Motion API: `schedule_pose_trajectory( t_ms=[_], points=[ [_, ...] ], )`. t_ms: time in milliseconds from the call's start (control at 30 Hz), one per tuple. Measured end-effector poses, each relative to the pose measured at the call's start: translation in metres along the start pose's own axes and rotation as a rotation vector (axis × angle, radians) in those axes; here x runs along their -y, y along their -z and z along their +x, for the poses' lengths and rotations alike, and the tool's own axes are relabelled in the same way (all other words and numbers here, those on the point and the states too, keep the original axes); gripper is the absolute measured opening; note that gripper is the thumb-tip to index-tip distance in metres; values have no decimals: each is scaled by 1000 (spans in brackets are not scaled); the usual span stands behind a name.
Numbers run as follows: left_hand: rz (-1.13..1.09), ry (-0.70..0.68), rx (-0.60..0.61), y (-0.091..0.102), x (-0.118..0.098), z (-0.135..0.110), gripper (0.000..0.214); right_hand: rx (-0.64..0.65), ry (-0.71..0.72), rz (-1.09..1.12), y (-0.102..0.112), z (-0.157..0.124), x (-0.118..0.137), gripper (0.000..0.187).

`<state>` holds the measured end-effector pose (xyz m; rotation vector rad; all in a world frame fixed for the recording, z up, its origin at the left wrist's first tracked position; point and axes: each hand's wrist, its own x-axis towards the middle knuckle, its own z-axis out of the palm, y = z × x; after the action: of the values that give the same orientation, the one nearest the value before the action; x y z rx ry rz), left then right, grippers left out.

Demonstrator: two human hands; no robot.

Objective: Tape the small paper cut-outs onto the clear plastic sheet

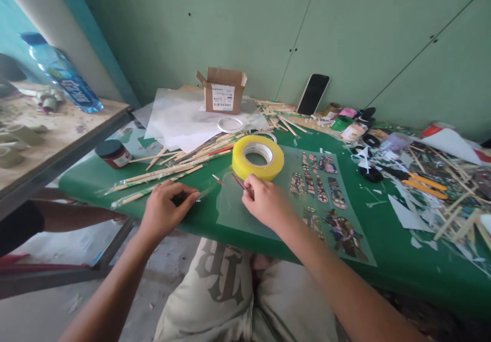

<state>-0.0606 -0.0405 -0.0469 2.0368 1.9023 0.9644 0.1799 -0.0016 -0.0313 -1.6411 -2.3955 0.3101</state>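
Observation:
My left hand (pixel 166 206) is over the front edge of the green table (pixel 184 219), thumb and forefinger pinched together. A clear, shiny strip (pixel 207 193) runs out from those fingertips. My right hand (pixel 266 201) is closed on a thin, dark reddish pointed tool (pixel 240 182); its exact kind is hard to make out. Beneath the right hand lies a clear plastic sheet (pixel 245 219) with printed figure pieces (pixel 337 193) on it. Just beyond the hand rests a wide roll of yellow tape (pixel 238 165). Small red and white slivers (pixel 218 179) lie between the hands.
Thin wooden sticks (pixel 180 168) and a dark-lidded jar (pixel 113 153) lie left. Behind are a small cardboard box (pixel 224 93) and a leaning phone (pixel 313 94). Orange-handled pliers (pixel 422 184) sit among scraps at right. A bottle (pixel 65 76) stands on the side bench; another person's arm (pixel 76 216) shows below.

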Motion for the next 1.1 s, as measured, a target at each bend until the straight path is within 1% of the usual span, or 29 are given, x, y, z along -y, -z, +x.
schedule_pose_trajectory(
  t_ms=[100, 200, 333, 633, 767, 900, 1100],
  points=[
    [-3, 10, 7, 0, 0, 0, 26, -30, -21, -24, -9, 6, 1, 17],
    [1, 21, 0, 0, -1, 0, 27, -47, -26, -22, -13, 8, 3, 18],
    [3, 11, -2, -1, 0, -1, 27, -53, -7, -25, -13, 9, 7, 20],
    [-25, 27, -15, -2, 2, -3, 26, -39, 34, -132, -12, 11, 11, 26],
    [-43, 45, -13, -2, 2, -2, 26, -10, 44, -155, -9, 12, 14, 28],
    [-69, 101, -5, -1, 0, -1, 28, 22, 44, -173, -6, 13, 15, 26],
    [-92, 122, 27, 1, 0, 0, 30, -45, 7, -104, -9, 5, 6, 17]
  ],
)
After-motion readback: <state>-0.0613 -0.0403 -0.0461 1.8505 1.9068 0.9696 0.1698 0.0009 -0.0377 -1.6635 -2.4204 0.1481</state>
